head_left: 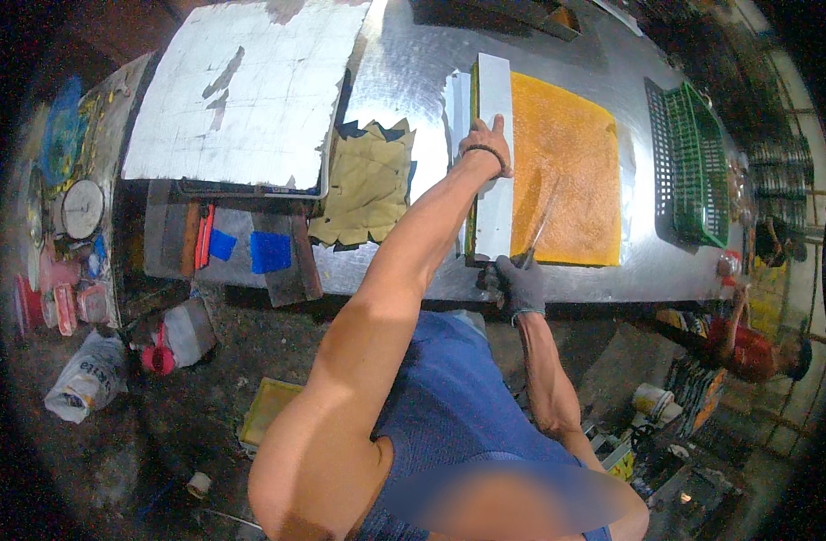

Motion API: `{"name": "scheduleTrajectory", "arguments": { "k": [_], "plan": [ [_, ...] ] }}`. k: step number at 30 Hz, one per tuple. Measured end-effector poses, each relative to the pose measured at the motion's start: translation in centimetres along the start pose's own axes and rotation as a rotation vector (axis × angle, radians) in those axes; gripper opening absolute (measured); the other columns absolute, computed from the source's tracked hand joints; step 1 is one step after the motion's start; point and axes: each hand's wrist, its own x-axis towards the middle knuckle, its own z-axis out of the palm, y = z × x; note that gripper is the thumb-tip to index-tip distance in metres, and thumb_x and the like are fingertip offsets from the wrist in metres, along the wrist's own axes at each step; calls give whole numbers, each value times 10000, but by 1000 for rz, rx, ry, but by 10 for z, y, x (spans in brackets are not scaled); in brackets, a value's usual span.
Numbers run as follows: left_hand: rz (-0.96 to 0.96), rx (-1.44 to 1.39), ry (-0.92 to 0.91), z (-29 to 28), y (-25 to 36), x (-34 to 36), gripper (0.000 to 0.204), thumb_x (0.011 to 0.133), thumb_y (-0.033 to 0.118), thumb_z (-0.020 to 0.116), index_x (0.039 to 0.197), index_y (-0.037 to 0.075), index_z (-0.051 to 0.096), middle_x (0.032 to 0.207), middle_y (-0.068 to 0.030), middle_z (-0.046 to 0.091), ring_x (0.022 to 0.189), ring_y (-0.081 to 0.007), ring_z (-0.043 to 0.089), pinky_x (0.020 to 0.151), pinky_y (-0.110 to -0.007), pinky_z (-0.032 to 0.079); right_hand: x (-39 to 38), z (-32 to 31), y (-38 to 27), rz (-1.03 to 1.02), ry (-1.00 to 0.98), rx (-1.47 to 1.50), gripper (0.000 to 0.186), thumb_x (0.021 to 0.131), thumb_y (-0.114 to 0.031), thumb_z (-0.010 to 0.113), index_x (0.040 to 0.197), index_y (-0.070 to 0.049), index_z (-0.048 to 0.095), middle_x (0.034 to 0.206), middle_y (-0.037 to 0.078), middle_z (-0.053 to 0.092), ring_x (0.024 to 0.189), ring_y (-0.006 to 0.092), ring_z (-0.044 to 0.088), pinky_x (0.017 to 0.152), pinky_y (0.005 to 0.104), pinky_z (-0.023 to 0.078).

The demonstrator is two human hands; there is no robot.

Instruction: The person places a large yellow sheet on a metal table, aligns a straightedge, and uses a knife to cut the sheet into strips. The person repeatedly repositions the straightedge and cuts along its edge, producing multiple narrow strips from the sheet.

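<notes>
A thick orange-yellow sheet lies on the shiny metal table. Along its left side runs a long pale grey straight bar. My bare left hand presses down on this bar with its fingers apart, a dark band around the wrist. At the table's front edge, my right hand wears a grey glove and is closed around the handle of a knife. The long thin knife blade points away from me over the sheet, near the bar. The glove hides most of the handle.
Left of the bar lies a stack of jagged olive pieces, beside a large white board. A green plastic basket stands at the right. Blue pieces lie front left. A person in red is at far right.
</notes>
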Motion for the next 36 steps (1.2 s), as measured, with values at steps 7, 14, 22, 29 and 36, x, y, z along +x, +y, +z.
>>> {"name": "scheduleTrajectory", "arguments": {
  "k": [7, 14, 22, 29, 36],
  "plan": [
    [-20, 23, -39, -4, 4, -1, 1356, 618, 380, 968, 1626, 209, 78, 1549, -285, 291, 1384, -410, 461, 1016, -512, 525, -11, -18, 0, -132, 190, -244, 169, 866, -183, 738, 860, -63, 619, 736, -3, 592, 653, 102, 540, 589, 287, 437],
    [-51, 46, -104, -5, 8, 5, 1377, 635, 404, 952, 1633, 201, 24, 1560, -299, 270, 1403, -424, 435, 1032, -512, 521, 10, -56, -3, -460, 403, -628, 369, 929, -147, 665, 1263, -5, 601, 785, 1, 579, 641, 117, 528, 595, 290, 479],
    [-16, 107, -40, -5, 1, -2, 1383, 626, 433, 947, 1636, 237, 23, 1601, -327, 210, 1388, -459, 450, 1100, -500, 463, 42, -11, -82, -502, 188, -611, 627, 989, -189, 566, 1561, -61, 345, 1145, 191, 688, 830, 211, 673, 748, 360, 550],
    [-15, 164, -89, -23, 8, -8, 1322, 652, 363, 946, 1633, 264, 66, 1541, -399, 254, 1300, -547, 497, 1071, -527, 476, 122, 20, -128, -500, 71, -687, 642, 929, -195, 603, 1505, -6, 390, 1158, 299, 668, 960, 389, 686, 850, 466, 529],
    [7, 135, -69, -22, 3, -8, 1267, 667, 289, 928, 1628, 314, 102, 1383, -372, 417, 1166, -564, 579, 998, -552, 508, 173, 39, -147, -564, 3, -711, 649, 969, -284, 515, 1512, 31, 353, 1316, 369, 555, 1211, 477, 576, 1011, 501, 474]
  ]
}}
